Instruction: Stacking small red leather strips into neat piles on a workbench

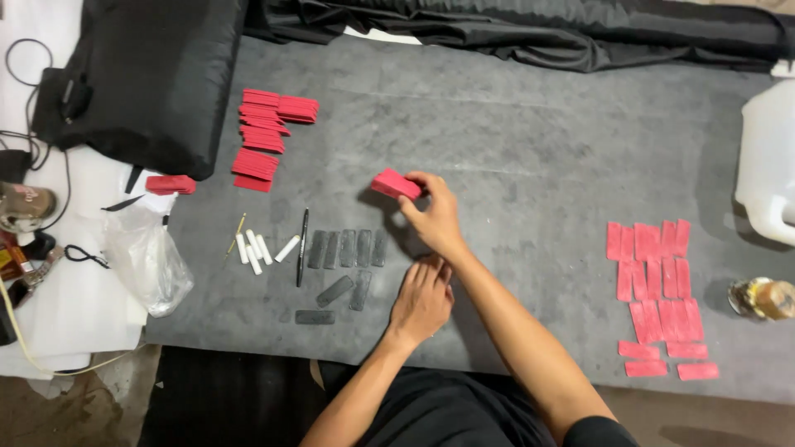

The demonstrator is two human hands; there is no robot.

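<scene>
My right hand [431, 217] holds a small stack of red rectangular pieces [395, 184] a little above the grey mat [538, 141], fingers pinched on its right end. Just below it, my left hand [422, 300] rests palm down on the mat, fingers together, holding nothing. To the left of my hands lie several dark grey strips [348, 248], in a row and loose below it. A black pen [302, 245] and several white sticks [252, 251] lie further left.
Stacks of red pieces [265, 132] sit at the back left, one more stack [171, 185] off the mat. Flat red pieces [658, 290] are spread at the right. Around the mat: a black bag [149, 74], clear plastic bag [149, 261], white jug [766, 165], jar [766, 300].
</scene>
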